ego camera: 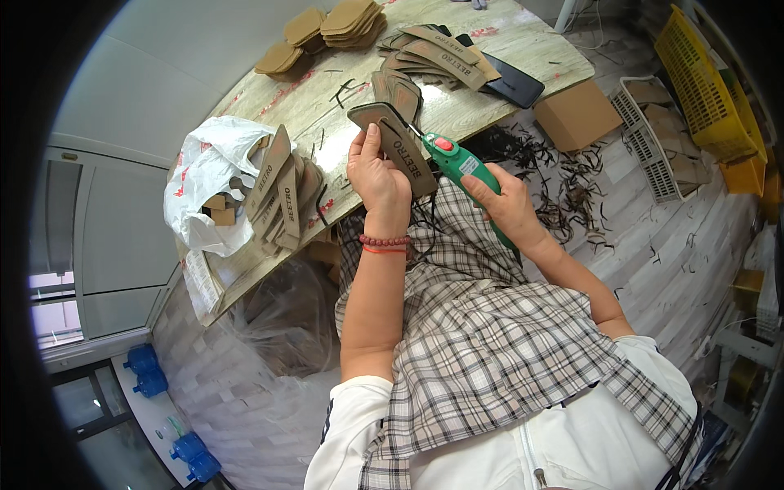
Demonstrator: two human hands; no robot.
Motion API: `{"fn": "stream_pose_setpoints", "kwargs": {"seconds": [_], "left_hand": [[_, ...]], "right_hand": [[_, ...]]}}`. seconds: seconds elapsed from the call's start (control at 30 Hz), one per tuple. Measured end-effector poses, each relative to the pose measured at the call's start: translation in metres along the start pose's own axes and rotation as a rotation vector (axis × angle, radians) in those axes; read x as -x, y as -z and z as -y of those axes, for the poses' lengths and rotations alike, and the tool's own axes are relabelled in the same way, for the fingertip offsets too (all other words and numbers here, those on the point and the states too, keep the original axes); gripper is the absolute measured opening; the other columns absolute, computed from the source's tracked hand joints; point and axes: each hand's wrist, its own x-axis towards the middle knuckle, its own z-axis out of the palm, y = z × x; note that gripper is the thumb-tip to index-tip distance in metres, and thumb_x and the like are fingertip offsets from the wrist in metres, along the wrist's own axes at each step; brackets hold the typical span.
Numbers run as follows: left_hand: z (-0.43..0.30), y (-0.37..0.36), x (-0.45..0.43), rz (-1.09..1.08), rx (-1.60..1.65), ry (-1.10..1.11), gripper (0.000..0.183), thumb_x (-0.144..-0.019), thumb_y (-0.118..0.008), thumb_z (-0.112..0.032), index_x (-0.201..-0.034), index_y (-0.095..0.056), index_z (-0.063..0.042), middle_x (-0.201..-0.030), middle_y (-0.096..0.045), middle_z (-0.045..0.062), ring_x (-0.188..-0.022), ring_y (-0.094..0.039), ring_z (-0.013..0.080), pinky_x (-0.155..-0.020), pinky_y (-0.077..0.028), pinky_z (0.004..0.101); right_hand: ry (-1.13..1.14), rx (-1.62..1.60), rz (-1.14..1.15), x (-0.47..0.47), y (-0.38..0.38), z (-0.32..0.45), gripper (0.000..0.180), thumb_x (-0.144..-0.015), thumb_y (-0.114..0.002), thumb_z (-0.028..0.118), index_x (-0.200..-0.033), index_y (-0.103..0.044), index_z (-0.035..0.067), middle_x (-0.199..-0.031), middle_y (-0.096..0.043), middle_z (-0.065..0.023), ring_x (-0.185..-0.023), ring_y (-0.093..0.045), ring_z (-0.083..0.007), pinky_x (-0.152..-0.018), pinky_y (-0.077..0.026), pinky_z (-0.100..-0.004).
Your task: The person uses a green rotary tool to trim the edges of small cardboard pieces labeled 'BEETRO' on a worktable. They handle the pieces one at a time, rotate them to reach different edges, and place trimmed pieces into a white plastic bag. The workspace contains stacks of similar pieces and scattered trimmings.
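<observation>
My left hand (381, 177) grips a flat tan piece with a dark edge and printed lettering (404, 150), held tilted over the table's front edge. In my right hand (508, 199) is a green handheld power tool with a red switch (462, 162). Its thin metal tip lies at the piece's dark upper edge; whether they touch I cannot tell. Beyond my left hand lies a stack of similar pieces (398, 92) on the wood-patterned table (343, 138). More printed pieces are fanned out at the back (435, 55) and at the left (282, 196).
A white plastic bag (205, 159) lies on the table's left part, and tan stacks (352, 21) stand at the back. A smartphone (517, 82) rests near the right edge. Black scraps (572, 208) litter the floor by a cardboard box (577, 116) and a white basket (643, 141).
</observation>
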Motion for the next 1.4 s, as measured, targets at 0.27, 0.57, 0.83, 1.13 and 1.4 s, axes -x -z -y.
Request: {"fn": "stream_pose_setpoints", "kwargs": {"seconds": [0.27, 0.57, 0.83, 1.13, 1.4], "left_hand": [[0.007, 0.0, 0.005, 0.009, -0.009, -0.004, 0.009, -0.095, -0.062, -0.006, -0.1, -0.057, -0.001, -0.093, -0.066, 0.009, -0.079, -0.065, 0.0164, -0.07, -0.06, 0.0301], [0.015, 0.001, 0.004, -0.004, 0.021, -0.009, 0.008, -0.095, -0.061, -0.006, -0.098, -0.056, -0.001, -0.092, -0.066, 0.009, -0.08, -0.065, 0.0171, -0.071, -0.06, 0.0314], [0.019, 0.005, 0.007, 0.041, -0.061, 0.031, 0.009, -0.095, -0.061, -0.005, -0.101, -0.057, 0.0, -0.094, -0.066, 0.009, -0.082, -0.066, 0.0173, -0.073, -0.059, 0.0306], [0.025, 0.013, 0.009, 0.112, -0.165, 0.028, 0.006, -0.094, -0.061, -0.003, -0.098, -0.061, 0.001, -0.092, -0.069, 0.009, -0.079, -0.067, 0.0163, -0.073, -0.057, 0.0287], [0.004, 0.006, 0.006, 0.183, -0.436, -0.138, 0.015, -0.091, -0.066, -0.003, -0.102, -0.068, 0.007, -0.091, -0.071, 0.006, -0.078, -0.064, 0.0103, -0.072, -0.051, 0.0225]], "right_hand": [[0.009, -0.002, -0.001, 0.0, 0.0, 0.001, 0.041, -0.091, -0.068, 0.042, -0.093, -0.062, 0.002, -0.062, -0.052, 0.0002, -0.055, -0.047, -0.0073, -0.05, -0.039, -0.0262], [-0.011, 0.024, 0.015, 0.0, 0.001, -0.002, 0.042, -0.091, -0.068, 0.043, -0.093, -0.063, 0.001, -0.062, -0.052, -0.0001, -0.056, -0.047, -0.0074, -0.051, -0.04, -0.0261], [0.028, -0.016, -0.006, -0.002, 0.001, 0.002, 0.042, -0.091, -0.068, 0.042, -0.093, -0.063, 0.0, -0.063, -0.053, -0.0005, -0.058, -0.048, -0.0077, -0.052, -0.041, -0.0265], [0.031, -0.067, -0.02, -0.007, 0.005, 0.001, 0.043, -0.091, -0.068, 0.043, -0.094, -0.064, 0.001, -0.062, -0.052, 0.001, -0.054, -0.047, -0.0059, -0.048, -0.039, -0.0242], [0.035, -0.058, -0.001, -0.006, 0.011, 0.002, 0.044, -0.09, -0.067, 0.046, -0.092, -0.064, 0.002, -0.062, -0.051, 0.0021, -0.052, -0.045, -0.0045, -0.046, -0.037, -0.0237]]}}
